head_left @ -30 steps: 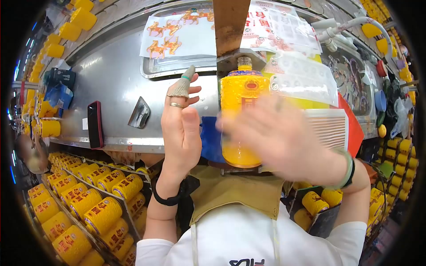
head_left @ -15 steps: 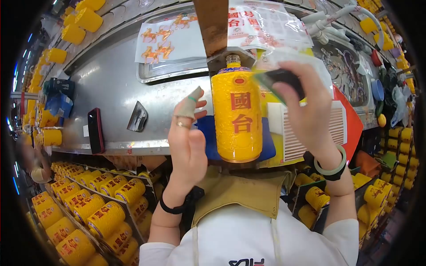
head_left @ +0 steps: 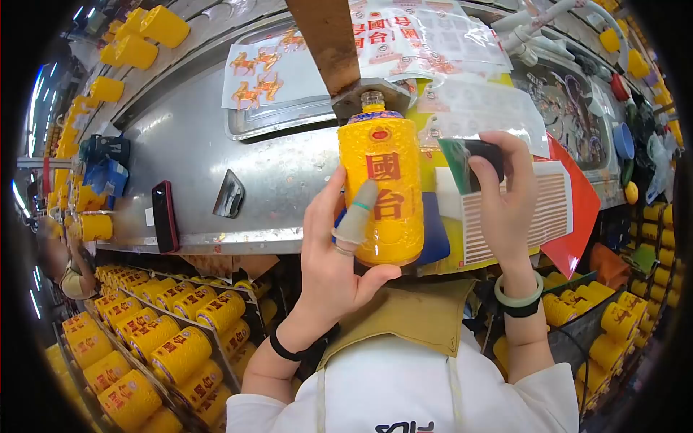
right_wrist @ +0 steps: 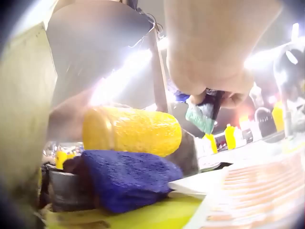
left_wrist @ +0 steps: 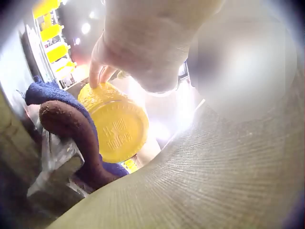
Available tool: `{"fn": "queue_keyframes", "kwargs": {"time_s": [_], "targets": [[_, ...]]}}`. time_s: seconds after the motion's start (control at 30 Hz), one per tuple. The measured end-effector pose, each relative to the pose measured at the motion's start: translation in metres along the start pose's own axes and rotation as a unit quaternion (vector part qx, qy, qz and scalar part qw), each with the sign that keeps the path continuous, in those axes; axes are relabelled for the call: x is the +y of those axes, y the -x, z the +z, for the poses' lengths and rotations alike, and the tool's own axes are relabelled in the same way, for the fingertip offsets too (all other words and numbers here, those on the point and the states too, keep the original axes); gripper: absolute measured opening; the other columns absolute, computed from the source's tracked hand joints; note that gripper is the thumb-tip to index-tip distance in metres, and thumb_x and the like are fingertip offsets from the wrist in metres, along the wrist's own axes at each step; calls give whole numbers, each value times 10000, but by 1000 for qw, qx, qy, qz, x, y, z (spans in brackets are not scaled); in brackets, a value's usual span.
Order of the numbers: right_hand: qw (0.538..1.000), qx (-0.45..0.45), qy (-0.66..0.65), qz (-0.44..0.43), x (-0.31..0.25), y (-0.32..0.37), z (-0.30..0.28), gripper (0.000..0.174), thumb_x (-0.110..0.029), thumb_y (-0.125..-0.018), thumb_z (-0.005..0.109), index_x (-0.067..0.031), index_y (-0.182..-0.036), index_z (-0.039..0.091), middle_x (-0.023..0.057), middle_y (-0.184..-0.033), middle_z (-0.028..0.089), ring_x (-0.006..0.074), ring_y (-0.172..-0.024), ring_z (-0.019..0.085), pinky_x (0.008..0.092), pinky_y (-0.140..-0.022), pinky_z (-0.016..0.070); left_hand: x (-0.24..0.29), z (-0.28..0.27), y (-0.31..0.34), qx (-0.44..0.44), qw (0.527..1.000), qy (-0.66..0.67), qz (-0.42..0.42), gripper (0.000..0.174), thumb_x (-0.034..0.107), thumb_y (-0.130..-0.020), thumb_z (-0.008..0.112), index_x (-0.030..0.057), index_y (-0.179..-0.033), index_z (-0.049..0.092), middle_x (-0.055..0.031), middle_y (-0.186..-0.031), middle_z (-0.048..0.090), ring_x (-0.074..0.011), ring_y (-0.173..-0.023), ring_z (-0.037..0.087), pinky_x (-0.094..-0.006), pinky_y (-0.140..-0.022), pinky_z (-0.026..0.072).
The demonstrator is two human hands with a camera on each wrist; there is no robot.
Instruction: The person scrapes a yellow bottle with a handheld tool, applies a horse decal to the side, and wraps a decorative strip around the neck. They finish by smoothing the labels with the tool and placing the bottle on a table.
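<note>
A yellow bottle point(head_left: 386, 238) with red Chinese characters and an uncapped clear neck lies on its side. In the left wrist view its embossed round base point(left_wrist: 119, 131) faces the camera. My left hand point(head_left: 328, 267) rests against the bottle's left side with extended fingers, thumb near the base. A grey fabric finger cover point(head_left: 357, 216) on one finger lies over the lower character. To the right of the bottle and apart from it, my right hand point(head_left: 509, 195) grips a scraper point(head_left: 462, 162) with a black handle and green blade. A blue cloth point(right_wrist: 128, 179) lies under the bottle.
A brown post point(head_left: 328, 43) rises beyond the bottle neck. Decal sheets point(head_left: 426, 43) lie at the back, a striped sheet point(head_left: 516, 216) to the right. Horse decals point(head_left: 256, 76) lie on a metal tray point(head_left: 238, 130). A phone point(head_left: 164, 216) sits left; crates of yellow bottles point(head_left: 177, 353) stand below.
The right hand, blurred over the bottle a second ago, has moved right and now holds the scraper beside it. The left hand has come from beside the bottle to rest on it.
</note>
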State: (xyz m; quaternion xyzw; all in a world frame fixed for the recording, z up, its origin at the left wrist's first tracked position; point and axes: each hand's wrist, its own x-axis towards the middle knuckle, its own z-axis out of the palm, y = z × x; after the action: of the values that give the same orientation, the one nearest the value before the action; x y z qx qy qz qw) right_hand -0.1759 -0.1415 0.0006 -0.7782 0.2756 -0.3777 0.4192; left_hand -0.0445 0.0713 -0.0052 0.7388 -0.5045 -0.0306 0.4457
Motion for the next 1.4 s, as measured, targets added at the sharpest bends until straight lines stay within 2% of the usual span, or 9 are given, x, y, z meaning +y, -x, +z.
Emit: {"fn": "queue_keyframes", "kwargs": {"time_s": [0.33, 0.53, 0.77, 1.03, 1.17, 1.23, 1.3, 1.37, 1.4], "targets": [[965, -78, -180, 172, -11, 32, 15, 298, -18, -1021, 634, 2, -1310, 566, 33, -1135, 612, 87, -1012, 570, 237, -891, 469, 26, -2, -8, -49, 994, -82, -53, 853, 566, -805, 822, 72, -1469, 614, -334, -1567, 394, -499, -1302, 540, -505, -1034, 525], [958, -72, -198, 195, -8, 31, 22, 294, -32, -1033, 624, -1, -1318, 559, 37, -1126, 608, 85, -1009, 563, 232, -878, 466, 38, 5, -18, -37, 982, -182, -23, 768, 504, -814, 857, 24, -1383, 669, -316, -1513, 464, -448, -1263, 616, -454, -953, 591], [960, -85, -181, 194, -6, 32, 20, 294, -33, -1032, 622, 1, -1318, 558, 38, -1131, 613, 90, -1014, 572, 237, -890, 468, 23, 3, -5, -23, 994, -105, -32, 725, 426, -826, 869, -56, -1329, 670, -385, -1529, 415, -510, -1284, 572, -476, -959, 590], [955, -78, -203, 202, -7, 31, 22, 298, -22, -1030, 618, 0, -1321, 558, 43, -1143, 621, 95, -1023, 580, 242, -897, 475, 27, -10, -36, -82, 983, -148, -65, 712, 508, -797, 850, 136, -1385, 697, -171, -1287, 584, -336, -973, 703, -388, -746, 597], [962, -81, -173, 196, -10, 27, 17, 310, -13, -1020, 626, 1, -1324, 569, 45, -1142, 634, 98, -1010, 591, 247, -884, 485, 18, -14, -43, -89, 980, -158, -79, 673, 472, -815, 850, 86, -1348, 708, -164, -1226, 600, -314, -876, 695, -392, -721, 577], [979, -75, -128, 138, -12, 14, 15, 336, 10, -998, 640, -2, -1329, 583, 59, -1131, 654, 111, -992, 615, 256, -869, 496, 7, -13, -39, -15, 992, -120, -24, 624, 420, -771, 897, 29, -1235, 752, -145, -1124, 618, -269, -764, 681, -376, -667, 584], [995, -30, -67, 69, -25, -2, 14, 335, 41, -944, 690, -8, -1272, 643, 80, -1068, 690, 165, -959, 655, 282, -872, 510, -10, -14, -25, 8, 996, -88, -11, 536, 370, -874, 839, -28, -1218, 738, -165, -1182, 648, -289, -809, 706, -378, -714, 595], [982, -63, 78, -160, -31, -20, 9, 263, 4, -869, 731, -33, -1129, 722, 49, -1035, 694, 184, -916, 658, 293, -824, 523, -18, -15, -12, 36, 988, 99, -111, 470, 336, -990, 715, -75, -1218, 715, -203, -1258, 659, -305, -875, 729, -377, -777, 595], [981, -64, 79, -163, -36, -24, 8, 263, 4, -869, 731, -33, -1129, 722, 49, -1035, 694, 184, -916, 658, 293, -824, 523, -16, -19, -10, 26, 983, 133, -124, 529, 375, -1076, 564, -112, -1250, 676, -227, -1305, 650, -309, -966, 736, -388, -856, 592]]}}
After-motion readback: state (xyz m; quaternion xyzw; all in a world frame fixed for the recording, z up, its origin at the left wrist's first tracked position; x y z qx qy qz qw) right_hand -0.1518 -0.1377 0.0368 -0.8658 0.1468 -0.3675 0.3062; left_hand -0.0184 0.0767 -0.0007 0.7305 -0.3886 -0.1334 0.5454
